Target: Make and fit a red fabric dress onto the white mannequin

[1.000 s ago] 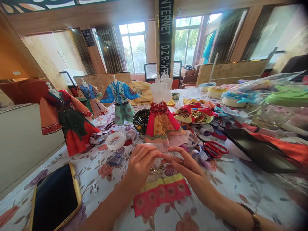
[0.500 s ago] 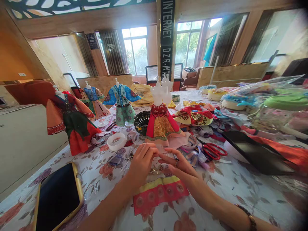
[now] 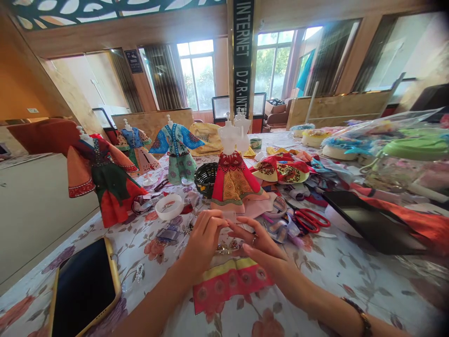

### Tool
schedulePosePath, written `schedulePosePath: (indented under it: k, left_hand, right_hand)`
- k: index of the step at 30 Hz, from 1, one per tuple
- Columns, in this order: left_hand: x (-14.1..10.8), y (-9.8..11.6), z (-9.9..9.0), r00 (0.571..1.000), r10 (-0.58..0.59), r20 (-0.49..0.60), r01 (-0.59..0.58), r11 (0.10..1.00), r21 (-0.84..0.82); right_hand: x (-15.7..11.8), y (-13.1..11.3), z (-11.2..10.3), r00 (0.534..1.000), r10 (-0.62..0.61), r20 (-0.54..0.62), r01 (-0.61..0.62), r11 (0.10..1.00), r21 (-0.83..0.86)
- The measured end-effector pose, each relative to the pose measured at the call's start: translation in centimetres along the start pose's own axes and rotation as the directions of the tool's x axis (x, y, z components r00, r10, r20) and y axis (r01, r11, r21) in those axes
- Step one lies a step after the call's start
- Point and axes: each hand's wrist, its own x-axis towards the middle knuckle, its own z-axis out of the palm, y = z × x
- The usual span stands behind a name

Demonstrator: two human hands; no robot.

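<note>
"Pink cloth with a yellow edge [image 3: 231, 283] lies flat on the near side of the red-skirted mannequin [image 3: 236, 180]. Where are the hands?"

"Between it and that mannequin. The left hand [image 3: 204, 238] has its fingers bunched, tips together, but I can't tell whether they pinch anything."

"And the right hand [image 3: 262, 241]?"

"Fingers parted, thumb away from them, one fingertip meeting the left hand's tips. I can't make out anything in it."

"What's glittering beneath them?"

"Gold-toned beads [image 3: 226, 248], also on the mannequin's near side, partly hidden by the fingers."

"What sits around the mannequin?"

"A black woven basket [image 3: 206, 180] just beside it on the left, a white ring [image 3: 169, 207] farther left and nearer us. Red-handled scissors [image 3: 312, 219] lie to its right, and the phone [image 3: 84, 285] is well apart, near left."
</note>
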Motion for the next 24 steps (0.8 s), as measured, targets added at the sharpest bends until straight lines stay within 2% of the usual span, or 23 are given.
schedulePosePath:
  k: [4, 12, 18, 24]
  left_hand:
    - [0.27, 0.19, 0.0, 0.999, -0.011, -0.053, 0.011, 1.0, -0.013]
    - [0.29, 0.19, -0.28, 0.999, 0.033, -0.019, -0.032, 0.999, 0.037]
    - [-0.09, -0.03, -0.33, 0.997, 0.07, -0.033, -0.069, 0.997, 0.026]
    - [0.69, 0.17, -0.34, 0.999, 0.04, 0.02, -0.041, 0.998, 0.048]
  right_hand:
    - [-0.01, -0.2, -0.11, 1.0, 0.0, -0.007, 0.0, 0.999, -0.042]
    - [0.08, -0.07, -0.19, 1.0, -0.017, -0.022, 0.016, 0.999, -0.029]
    - [0.14, 0.02, -0.39, 1.0, -0.011, -0.027, 0.011, 1.0, 0.003]
    - [0.12, -0.51, -0.29, 0.999, 0.02, -0.047, -0.021, 0.999, -0.03]
